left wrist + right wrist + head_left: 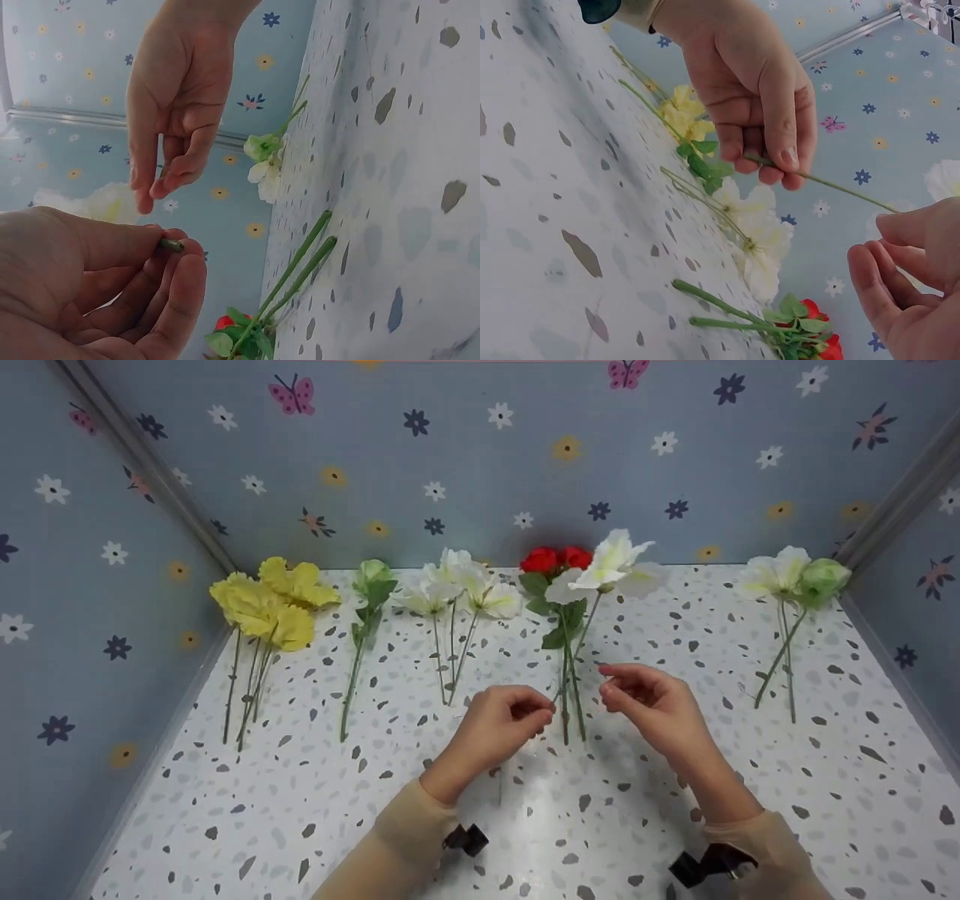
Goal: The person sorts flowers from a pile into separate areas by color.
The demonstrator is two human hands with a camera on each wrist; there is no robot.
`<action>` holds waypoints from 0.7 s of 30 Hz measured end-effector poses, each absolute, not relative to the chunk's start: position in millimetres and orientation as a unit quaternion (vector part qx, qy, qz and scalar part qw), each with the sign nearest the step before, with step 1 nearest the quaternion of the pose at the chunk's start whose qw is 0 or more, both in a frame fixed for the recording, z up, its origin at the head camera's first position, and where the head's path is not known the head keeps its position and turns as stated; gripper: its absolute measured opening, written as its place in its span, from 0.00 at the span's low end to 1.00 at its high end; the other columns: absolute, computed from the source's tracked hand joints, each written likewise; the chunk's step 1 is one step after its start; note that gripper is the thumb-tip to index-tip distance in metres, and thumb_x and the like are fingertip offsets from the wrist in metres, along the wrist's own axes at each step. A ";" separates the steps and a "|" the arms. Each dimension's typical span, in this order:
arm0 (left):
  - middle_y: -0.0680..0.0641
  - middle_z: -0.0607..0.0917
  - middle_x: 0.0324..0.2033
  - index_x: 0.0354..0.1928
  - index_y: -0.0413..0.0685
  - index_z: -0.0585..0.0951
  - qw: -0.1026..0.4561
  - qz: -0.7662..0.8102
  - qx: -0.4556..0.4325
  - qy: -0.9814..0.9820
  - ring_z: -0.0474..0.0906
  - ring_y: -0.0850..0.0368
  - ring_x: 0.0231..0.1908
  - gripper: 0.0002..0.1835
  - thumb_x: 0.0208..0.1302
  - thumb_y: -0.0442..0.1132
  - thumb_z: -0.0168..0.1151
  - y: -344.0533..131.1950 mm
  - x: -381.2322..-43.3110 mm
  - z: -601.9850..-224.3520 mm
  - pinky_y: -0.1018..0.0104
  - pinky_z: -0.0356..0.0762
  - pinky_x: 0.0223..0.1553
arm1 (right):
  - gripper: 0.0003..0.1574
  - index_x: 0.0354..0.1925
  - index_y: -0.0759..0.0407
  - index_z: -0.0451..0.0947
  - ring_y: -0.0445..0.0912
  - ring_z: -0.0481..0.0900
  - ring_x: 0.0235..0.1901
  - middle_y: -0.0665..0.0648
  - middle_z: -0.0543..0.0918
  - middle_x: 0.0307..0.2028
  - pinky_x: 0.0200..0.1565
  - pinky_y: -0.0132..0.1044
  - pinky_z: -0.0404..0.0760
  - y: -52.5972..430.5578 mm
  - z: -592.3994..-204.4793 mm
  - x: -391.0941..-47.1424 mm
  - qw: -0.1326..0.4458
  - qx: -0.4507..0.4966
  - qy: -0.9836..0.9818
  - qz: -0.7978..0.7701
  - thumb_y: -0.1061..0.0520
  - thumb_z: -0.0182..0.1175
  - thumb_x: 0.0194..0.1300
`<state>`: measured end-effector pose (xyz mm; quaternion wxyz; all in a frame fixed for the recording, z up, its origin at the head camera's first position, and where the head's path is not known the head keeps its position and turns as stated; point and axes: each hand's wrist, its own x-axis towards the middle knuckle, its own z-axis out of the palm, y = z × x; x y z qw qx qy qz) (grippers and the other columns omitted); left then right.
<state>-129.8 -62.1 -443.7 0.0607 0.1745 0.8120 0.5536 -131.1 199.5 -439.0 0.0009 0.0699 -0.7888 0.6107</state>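
Observation:
My left hand (504, 720) pinches the lower end of a thin green stem (840, 187) between thumb and fingers. That stem leads up to a white artificial flower (611, 561), raised and overlapping the red roses (541, 561) in the head view. The cut end of the stem pokes out past the left fingertips in the left wrist view. My right hand (660, 705) hovers just right of the stem, fingers loosely bent and holding nothing. Below both hands, the rose stems (292, 277) lie on the speckled table.
Across the white speckled table (300, 825) lie yellow flowers (259, 607) at far left, a pale green rose (371, 577), a white flower bunch (454, 585), and at right a white flower (776, 574) with a green rose (823, 581). Patterned blue panels (480, 457) enclose the back and sides.

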 end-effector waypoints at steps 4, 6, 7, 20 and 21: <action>0.48 0.92 0.37 0.47 0.40 0.91 0.011 0.541 0.146 0.828 0.86 0.59 0.35 0.06 0.74 0.32 0.70 -78.3 -141.2 -441.1 0.64 0.87 0.39 | 0.19 0.61 0.61 0.86 0.44 0.87 0.40 0.61 0.90 0.45 0.40 0.28 0.84 220.9 -436.2 -139.5 0.033 0.052 -0.836 0.545 0.57 0.71 0.76; 0.47 0.92 0.36 0.47 0.39 0.91 -0.023 0.529 0.129 0.839 0.87 0.57 0.34 0.06 0.74 0.32 0.70 -87.8 -148.6 -442.0 0.63 0.87 0.39 | 0.20 0.61 0.61 0.86 0.41 0.86 0.40 0.61 0.90 0.47 0.41 0.26 0.83 236.0 -436.2 -145.0 0.051 0.037 -0.854 0.517 0.54 0.71 0.77; 0.47 0.92 0.36 0.47 0.38 0.91 -0.042 0.521 0.120 0.844 0.87 0.57 0.34 0.06 0.74 0.32 0.70 -92.6 -152.0 -442.7 0.63 0.87 0.39 | 0.21 0.62 0.61 0.86 0.39 0.85 0.41 0.61 0.89 0.48 0.41 0.25 0.83 244.5 -436.8 -147.6 0.059 0.030 -0.861 0.504 0.53 0.71 0.77; 0.45 0.91 0.32 0.45 0.39 0.92 -0.141 0.476 0.015 0.868 0.85 0.51 0.33 0.06 0.75 0.33 0.68 -140.2 -179.8 -466.4 0.57 0.82 0.37 | 0.30 0.66 0.60 0.84 0.26 0.73 0.40 0.60 0.88 0.55 0.43 0.29 0.75 377.3 -463.9 -162.6 0.082 -0.158 -0.921 0.347 0.41 0.62 0.81; 0.45 0.91 0.32 0.44 0.38 0.92 -0.140 0.473 0.006 0.870 0.85 0.50 0.33 0.07 0.75 0.33 0.68 -141.9 -181.1 -469.1 0.57 0.82 0.37 | 0.31 0.66 0.60 0.84 0.27 0.73 0.40 0.60 0.87 0.56 0.43 0.30 0.75 383.1 -466.6 -161.8 0.075 -0.170 -0.921 0.344 0.40 0.61 0.81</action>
